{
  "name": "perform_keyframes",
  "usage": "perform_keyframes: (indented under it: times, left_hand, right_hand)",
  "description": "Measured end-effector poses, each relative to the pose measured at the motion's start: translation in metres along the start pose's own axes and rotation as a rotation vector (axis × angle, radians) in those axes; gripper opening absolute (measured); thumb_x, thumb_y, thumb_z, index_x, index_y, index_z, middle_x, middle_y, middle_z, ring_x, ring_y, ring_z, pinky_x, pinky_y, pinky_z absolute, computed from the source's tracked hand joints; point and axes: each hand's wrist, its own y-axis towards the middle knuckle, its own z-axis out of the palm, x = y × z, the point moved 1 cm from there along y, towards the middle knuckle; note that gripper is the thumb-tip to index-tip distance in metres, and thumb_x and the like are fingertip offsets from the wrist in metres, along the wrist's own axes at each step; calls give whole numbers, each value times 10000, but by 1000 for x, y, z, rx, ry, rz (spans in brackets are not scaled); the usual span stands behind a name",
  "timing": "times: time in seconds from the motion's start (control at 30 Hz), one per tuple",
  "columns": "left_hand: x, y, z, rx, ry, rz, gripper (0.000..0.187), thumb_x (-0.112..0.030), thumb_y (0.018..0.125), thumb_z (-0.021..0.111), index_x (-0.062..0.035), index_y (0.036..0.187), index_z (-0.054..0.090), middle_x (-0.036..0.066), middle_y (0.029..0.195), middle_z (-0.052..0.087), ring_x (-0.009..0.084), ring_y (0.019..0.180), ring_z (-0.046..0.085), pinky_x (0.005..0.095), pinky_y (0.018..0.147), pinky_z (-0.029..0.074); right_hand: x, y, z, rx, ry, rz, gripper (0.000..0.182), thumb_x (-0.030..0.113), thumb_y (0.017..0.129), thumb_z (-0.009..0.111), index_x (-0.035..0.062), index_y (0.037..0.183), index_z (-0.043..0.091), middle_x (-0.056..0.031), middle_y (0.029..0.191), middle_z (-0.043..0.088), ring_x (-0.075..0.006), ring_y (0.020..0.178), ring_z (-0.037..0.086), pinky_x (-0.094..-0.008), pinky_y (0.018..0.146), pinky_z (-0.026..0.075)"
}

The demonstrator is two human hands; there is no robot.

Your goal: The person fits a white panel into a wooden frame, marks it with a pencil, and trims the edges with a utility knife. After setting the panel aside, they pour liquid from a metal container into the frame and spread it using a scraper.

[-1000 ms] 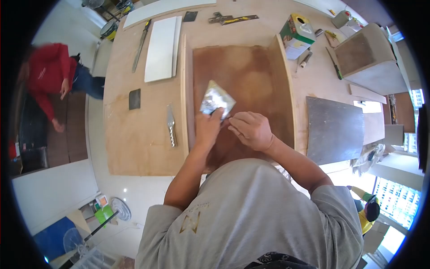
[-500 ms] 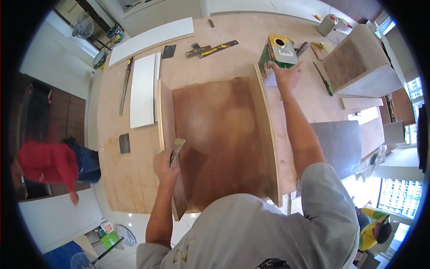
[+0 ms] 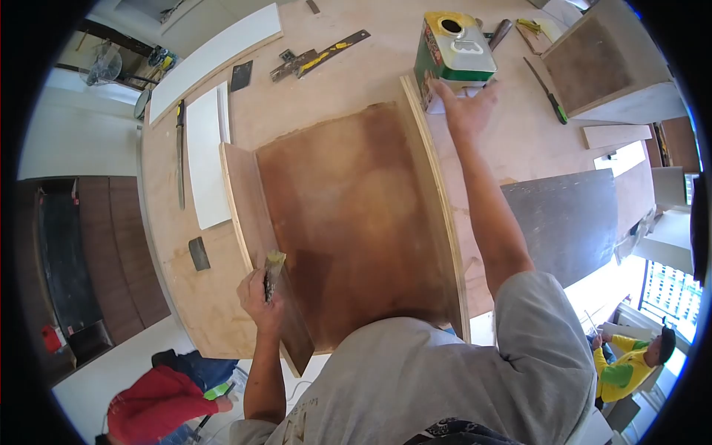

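My left hand (image 3: 261, 298) is closed round a small tool with a yellowish tip (image 3: 274, 271), beside the left side panel (image 3: 251, 204) of an open wooden box. The brown inner surface of the box (image 3: 345, 200) lies between that panel and the right side panel (image 3: 434, 185). Beyond the right panel, my right hand (image 3: 467, 107) has its fingers spread against the near side of a green and white metal can (image 3: 454, 55), which stands upright with a yellow-stained top and a round opening.
White boards (image 3: 205, 159), a saw with a black handle (image 3: 180, 152) and a stained metal tool (image 3: 330, 55) lie at the left and back. A knife (image 3: 547, 89), a grey sheet (image 3: 564, 222) and another box (image 3: 604, 63) are right. Two other people stand beyond the table.
The view has turned and shifted, so the box and can sit differently in it. The person in red appears lower and further right. My left hand still grips its tool and my right remains at the can.
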Motion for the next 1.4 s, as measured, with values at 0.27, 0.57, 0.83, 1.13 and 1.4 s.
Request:
perform_keyframes:
  times: [0.27, 0.57, 0.83, 1.13, 1.4]
  left_hand:
    - [-2, 0, 2, -31, 1, -19, 445, 38, 723, 635, -58, 1156, 673, 165, 1110, 674, 398, 1041, 606, 479, 930, 477]
    - [4, -1, 3, -64, -22, 48, 392, -1, 753, 637, -68, 1138, 677, 164, 1083, 677, 396, 1018, 613, 486, 917, 468]
    - [-3, 1, 1, -155, -64, 63, 306, -10, 746, 668, -79, 1045, 668, 144, 965, 673, 377, 928, 634, 489, 847, 463]
    - [-2, -1, 0, -227, -19, 119, 252, -21, 762, 691, -83, 1004, 658, 132, 941, 667, 373, 900, 637, 479, 743, 488]
    - [0, -2, 5, -167, -8, 66, 211, -57, 790, 697, -92, 996, 663, 103, 945, 675, 342, 918, 640, 483, 812, 466]
  right_hand:
    - [-71, -71, -131, 416, 1019, 1395, 399, 73, 940, 598, -29, 1322, 544, -141, 1124, 627, -257, 1036, 644, -391, 837, 554]
    - [163, -89, -296, 455, 1066, -330, 402, 2, 1032, 474, -17, 1434, 461, -211, 1275, 620, -288, 1097, 669, -438, 835, 601]
    - [243, -167, -386, 499, 732, -1251, 437, 54, 1016, 504, -17, 1443, 444, -201, 1282, 601, -291, 1117, 645, -433, 865, 576]
    - [287, -207, -464, 490, 610, -1654, 487, 113, 998, 537, -16, 1454, 425, -190, 1289, 581, -294, 1139, 618, -427, 900, 548]
    - [307, -223, -499, 445, 559, -1733, 539, 165, 982, 567, -15, 1464, 408, -180, 1296, 562, -297, 1159, 594, -422, 931, 524]
